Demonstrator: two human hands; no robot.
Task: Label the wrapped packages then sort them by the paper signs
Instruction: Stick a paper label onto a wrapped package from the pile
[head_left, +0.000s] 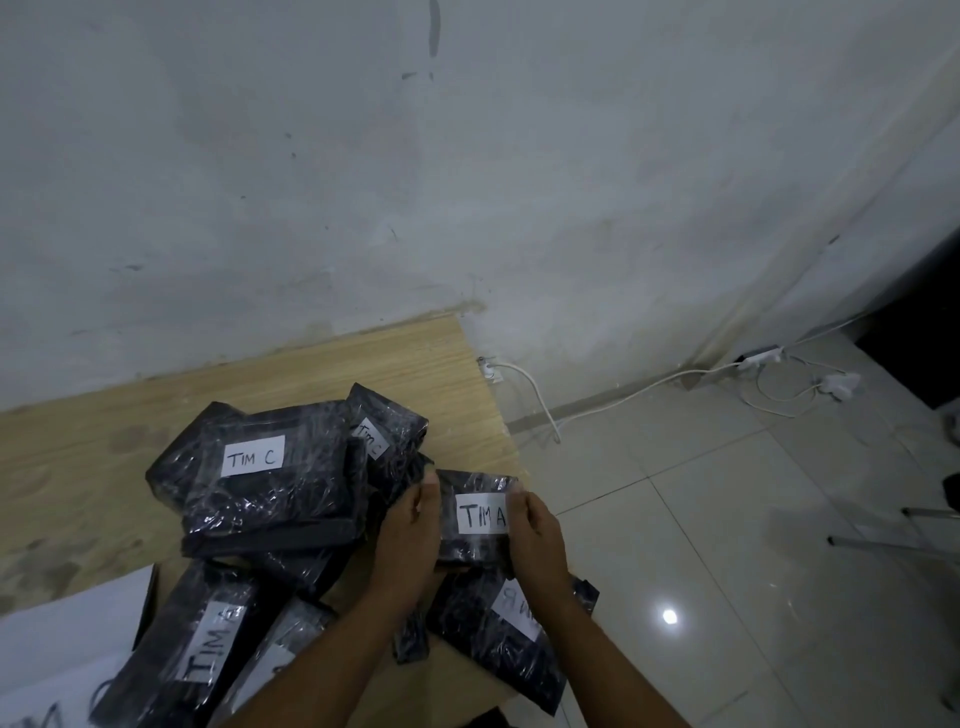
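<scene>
Both hands hold a small black wrapped package (475, 488) with a white label reading "TIM A" (483, 515), above the table's right edge. My left hand (410, 540) grips its left side and my right hand (535, 540) grips its right side. A larger package labelled "TIM C" (270, 478) lies on top of the pile at centre, with another labelled package (387, 431) behind it. Near me lie more black packages: one labelled "TIM" lengthwise (192, 644), one beside it (275, 660), and one under my right wrist (498, 639).
The wooden table (260, 395) stands against a stained white wall. A white paper sign (57, 644) lies at the lower left. To the right is tiled floor with a white cable (540, 400), a power strip (763, 358) and a metal frame (904, 535).
</scene>
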